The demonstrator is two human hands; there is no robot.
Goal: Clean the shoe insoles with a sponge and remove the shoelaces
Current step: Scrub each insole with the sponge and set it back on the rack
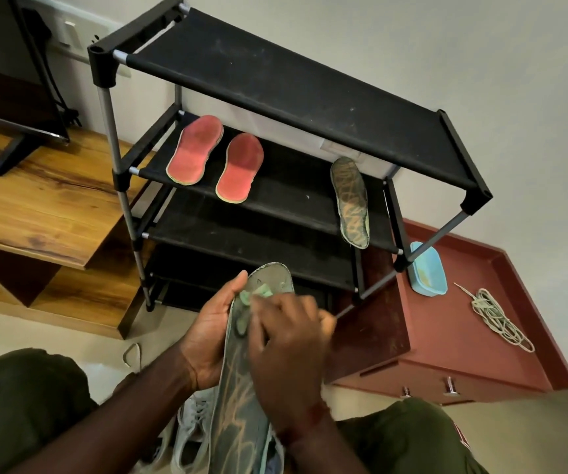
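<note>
Cleaning looks nearly done: three insoles point(240, 167) lie on the rack point(275, 80), left hand point(212, 336) grips the fourth insole point(241, 422), right hand point(289, 354) clutches the sponge point(261, 291).

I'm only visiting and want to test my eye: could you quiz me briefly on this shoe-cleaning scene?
1. True or false: the shoelaces lie on the rack's top shelf.
2. How many insoles rest on the rack?
3. Which grips the insole being scrubbed: A left hand, B right hand?
Key: 1 false, they lie on the red cabinet; 2 three; 3 A, the right hand holds the sponge.
</note>
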